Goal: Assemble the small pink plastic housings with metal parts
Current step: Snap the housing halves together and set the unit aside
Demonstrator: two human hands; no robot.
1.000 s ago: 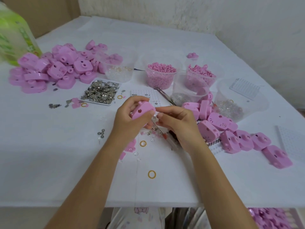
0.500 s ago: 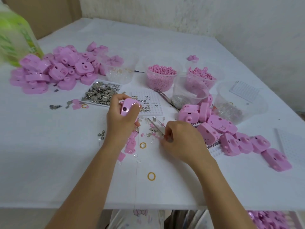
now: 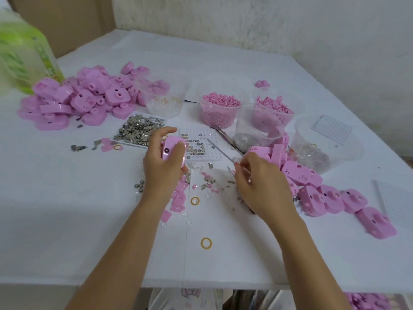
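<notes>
Pink plastic housing [image 3: 173, 147] sat gripped in the curled fingers of the left hand [image 3: 162, 168], just beside the white grid tray [image 3: 202, 155] of metal parts. The right hand [image 3: 262, 186] pinched thin tweezers [image 3: 220, 151], slanting toward that tray.

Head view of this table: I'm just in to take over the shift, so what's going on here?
A person is mid-assembly. The left hand grips one pink housing above the table, while the right hand pinches tweezers, tips near the white grid tray of small metal parts. A heap of housings lies far left, a second heap at the right.
</notes>
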